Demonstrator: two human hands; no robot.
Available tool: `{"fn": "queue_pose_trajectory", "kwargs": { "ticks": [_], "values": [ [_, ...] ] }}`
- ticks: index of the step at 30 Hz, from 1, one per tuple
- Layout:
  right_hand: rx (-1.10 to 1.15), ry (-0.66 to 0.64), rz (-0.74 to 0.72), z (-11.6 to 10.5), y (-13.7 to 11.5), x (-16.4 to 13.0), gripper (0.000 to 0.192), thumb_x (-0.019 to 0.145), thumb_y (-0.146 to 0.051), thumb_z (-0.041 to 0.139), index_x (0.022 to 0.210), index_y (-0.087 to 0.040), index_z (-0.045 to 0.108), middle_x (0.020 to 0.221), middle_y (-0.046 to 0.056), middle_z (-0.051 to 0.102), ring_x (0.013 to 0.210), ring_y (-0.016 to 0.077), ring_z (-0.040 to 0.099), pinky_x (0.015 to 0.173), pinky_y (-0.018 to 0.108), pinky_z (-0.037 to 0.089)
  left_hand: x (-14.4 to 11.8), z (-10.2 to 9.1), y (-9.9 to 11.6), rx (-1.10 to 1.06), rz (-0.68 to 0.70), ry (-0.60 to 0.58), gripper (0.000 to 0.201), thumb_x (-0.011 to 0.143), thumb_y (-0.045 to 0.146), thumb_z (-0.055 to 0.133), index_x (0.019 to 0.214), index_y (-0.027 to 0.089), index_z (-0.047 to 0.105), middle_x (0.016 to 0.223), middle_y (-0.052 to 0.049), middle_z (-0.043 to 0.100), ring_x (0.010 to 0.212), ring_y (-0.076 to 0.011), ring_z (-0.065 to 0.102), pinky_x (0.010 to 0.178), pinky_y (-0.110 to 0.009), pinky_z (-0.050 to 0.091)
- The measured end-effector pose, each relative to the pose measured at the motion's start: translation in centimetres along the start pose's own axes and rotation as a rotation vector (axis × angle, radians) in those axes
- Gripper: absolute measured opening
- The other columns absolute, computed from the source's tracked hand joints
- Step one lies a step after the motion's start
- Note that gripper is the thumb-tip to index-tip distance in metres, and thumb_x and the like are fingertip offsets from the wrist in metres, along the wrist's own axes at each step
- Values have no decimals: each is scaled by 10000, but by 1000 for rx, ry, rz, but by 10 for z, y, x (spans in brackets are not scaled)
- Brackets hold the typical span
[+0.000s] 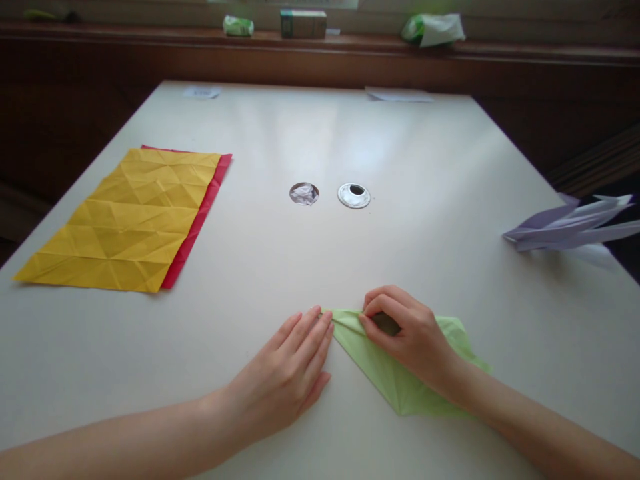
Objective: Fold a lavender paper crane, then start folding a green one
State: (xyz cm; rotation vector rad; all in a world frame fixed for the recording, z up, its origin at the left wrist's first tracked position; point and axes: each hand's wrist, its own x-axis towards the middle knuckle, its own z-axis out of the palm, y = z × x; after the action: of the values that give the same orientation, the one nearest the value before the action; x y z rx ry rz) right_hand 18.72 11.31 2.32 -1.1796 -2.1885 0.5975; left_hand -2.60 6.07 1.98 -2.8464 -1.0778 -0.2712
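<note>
A partly folded sheet of light green paper (400, 380) lies on the white table near its front, with a narrow corner pointing left. My left hand (293, 363) rests flat, its fingers stretched out, and the fingertips press on that left corner. Pinched between thumb and fingers of my right hand (413, 333) is the upper edge of the green paper, close to a crease. The right hand and forearm hide part of the sheet's right side.
On the left, a creased yellow sheet (120, 220) overlaps a red sheet (187, 247). A folded lilac paper piece (565, 223) stands at the right edge. Two round holes sit mid-table, one with a metal ring (345, 199). A small box (303, 24) stands on the back ledge.
</note>
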Motion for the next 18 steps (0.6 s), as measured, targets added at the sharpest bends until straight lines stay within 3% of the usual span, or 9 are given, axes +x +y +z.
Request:
{"fn": "queue_pose_trajectory", "kwargs": {
  "ticks": [18],
  "values": [
    [5, -140, 70, -10, 5, 2, 89, 800, -144, 538, 723, -187, 526, 779, 14, 565, 693, 110, 531, 640, 237, 438, 1, 1, -5, -75, 13, 1, 441, 883, 292, 392, 1254, 63, 454, 1361, -119, 419, 1256, -272, 356, 1021, -363, 310]
  ]
}}
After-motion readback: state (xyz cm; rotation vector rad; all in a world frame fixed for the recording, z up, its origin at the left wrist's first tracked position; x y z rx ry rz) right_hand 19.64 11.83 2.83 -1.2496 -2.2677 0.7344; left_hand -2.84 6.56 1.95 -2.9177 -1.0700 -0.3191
